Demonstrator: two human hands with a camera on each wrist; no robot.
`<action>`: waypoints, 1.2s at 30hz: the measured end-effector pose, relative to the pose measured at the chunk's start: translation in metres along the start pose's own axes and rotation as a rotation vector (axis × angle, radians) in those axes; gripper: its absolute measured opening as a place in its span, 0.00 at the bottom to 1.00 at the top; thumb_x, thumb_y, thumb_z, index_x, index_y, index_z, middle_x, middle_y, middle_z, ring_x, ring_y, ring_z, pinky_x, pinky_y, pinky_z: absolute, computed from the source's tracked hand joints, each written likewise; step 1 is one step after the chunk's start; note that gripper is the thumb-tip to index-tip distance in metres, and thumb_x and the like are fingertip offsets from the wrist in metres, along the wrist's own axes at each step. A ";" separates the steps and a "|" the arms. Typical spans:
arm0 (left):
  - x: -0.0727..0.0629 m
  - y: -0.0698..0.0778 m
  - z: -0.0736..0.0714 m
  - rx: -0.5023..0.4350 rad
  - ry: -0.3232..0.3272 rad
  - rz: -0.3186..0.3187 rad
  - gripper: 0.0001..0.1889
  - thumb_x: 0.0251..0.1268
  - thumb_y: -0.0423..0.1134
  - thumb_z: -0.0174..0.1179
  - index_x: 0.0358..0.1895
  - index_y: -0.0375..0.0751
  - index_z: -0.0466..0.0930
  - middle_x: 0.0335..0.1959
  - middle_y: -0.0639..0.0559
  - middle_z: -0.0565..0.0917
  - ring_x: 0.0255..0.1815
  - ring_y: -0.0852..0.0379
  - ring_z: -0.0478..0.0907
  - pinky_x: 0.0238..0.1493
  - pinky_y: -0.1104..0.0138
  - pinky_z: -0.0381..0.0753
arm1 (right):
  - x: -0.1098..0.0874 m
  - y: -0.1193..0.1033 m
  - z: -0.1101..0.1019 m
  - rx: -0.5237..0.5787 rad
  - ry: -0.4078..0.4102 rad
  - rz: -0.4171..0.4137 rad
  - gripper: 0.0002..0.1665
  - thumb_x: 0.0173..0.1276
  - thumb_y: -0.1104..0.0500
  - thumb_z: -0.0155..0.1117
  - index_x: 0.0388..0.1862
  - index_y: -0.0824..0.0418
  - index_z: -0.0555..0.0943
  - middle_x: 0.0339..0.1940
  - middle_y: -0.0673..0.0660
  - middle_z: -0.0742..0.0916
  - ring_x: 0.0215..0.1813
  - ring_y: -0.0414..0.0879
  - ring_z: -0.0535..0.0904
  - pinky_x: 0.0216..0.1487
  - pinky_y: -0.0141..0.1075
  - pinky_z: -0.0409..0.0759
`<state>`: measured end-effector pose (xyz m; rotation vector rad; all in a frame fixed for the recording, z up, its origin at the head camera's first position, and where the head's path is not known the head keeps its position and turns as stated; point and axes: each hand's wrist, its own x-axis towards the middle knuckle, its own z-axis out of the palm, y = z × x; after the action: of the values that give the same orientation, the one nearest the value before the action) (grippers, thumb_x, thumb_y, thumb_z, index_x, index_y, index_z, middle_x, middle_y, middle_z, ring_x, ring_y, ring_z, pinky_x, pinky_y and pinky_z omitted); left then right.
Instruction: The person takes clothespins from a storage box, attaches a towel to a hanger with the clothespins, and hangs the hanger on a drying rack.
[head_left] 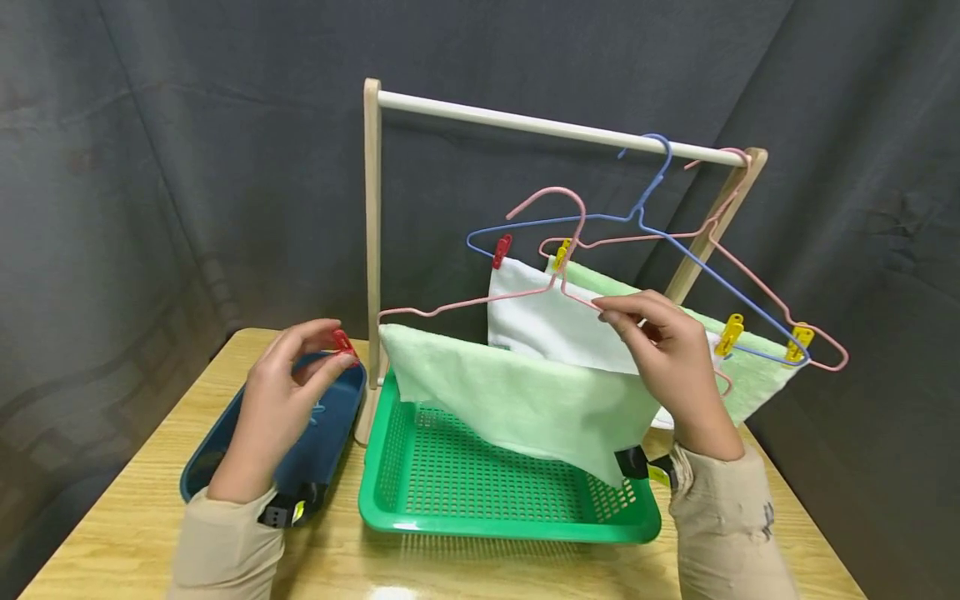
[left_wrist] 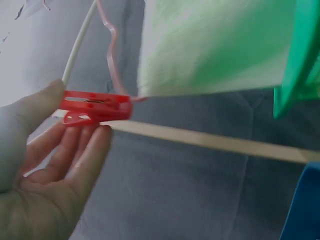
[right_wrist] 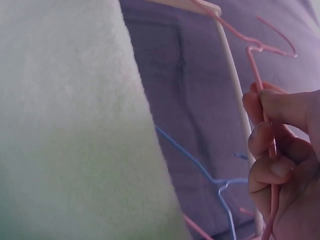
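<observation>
Between thumb and fingertips my left hand (head_left: pixel 281 387) pinches a red clothespin (left_wrist: pixel 95 107), above the blue bin and left of the rack. My right hand (head_left: pixel 667 354) grips the right shoulder of a pink hanger (right_wrist: pixel 259 75). Draped over that hanger's lower bar is a pale green towel (head_left: pixel 517 400), hanging above the green basket (head_left: pixel 510 529). The towel's left corner lies at the hanger's left end, a short way right of the clothespin. The hanger's hook stands free, in front of the rack's rail.
A rack with a white rail (head_left: pixel 517 123) carries a blue hanger (head_left: pixel 712 267) with a white towel (head_left: pixel 555 321) and another pink hanger (head_left: pixel 757 287) with a green towel, held by red and yellow clothespins. The blue bin (head_left: pixel 202 462) stands on the wooden table (head_left: pixel 120 500).
</observation>
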<state>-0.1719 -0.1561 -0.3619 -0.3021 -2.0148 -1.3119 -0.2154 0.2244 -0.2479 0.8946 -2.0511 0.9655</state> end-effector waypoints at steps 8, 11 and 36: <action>-0.004 0.018 0.004 -0.214 0.013 0.093 0.25 0.53 0.14 0.66 0.57 0.27 0.78 0.50 0.48 0.80 0.49 0.64 0.84 0.49 0.73 0.82 | -0.019 0.008 -0.010 0.193 0.062 0.067 0.12 0.67 0.80 0.60 0.45 0.76 0.86 0.35 0.50 0.88 0.31 0.42 0.75 0.28 0.27 0.68; -0.005 0.022 0.005 -0.239 0.022 0.148 0.27 0.50 0.11 0.65 0.56 0.27 0.79 0.49 0.49 0.80 0.50 0.62 0.84 0.49 0.72 0.82 | -0.025 0.011 -0.012 0.251 0.079 0.060 0.11 0.67 0.81 0.59 0.45 0.78 0.85 0.35 0.51 0.89 0.30 0.42 0.74 0.28 0.27 0.68; -0.010 0.029 0.011 -0.404 0.066 0.328 0.17 0.59 0.34 0.70 0.45 0.21 0.83 0.46 0.45 0.83 0.48 0.57 0.83 0.51 0.70 0.83 | -0.032 0.014 -0.013 0.446 0.001 0.014 0.15 0.64 0.86 0.55 0.45 0.81 0.83 0.38 0.58 0.89 0.33 0.45 0.76 0.31 0.29 0.71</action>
<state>-0.1538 -0.1317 -0.3507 -0.7323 -1.5512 -1.4809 -0.2062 0.2511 -0.2726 1.1026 -1.8722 1.4643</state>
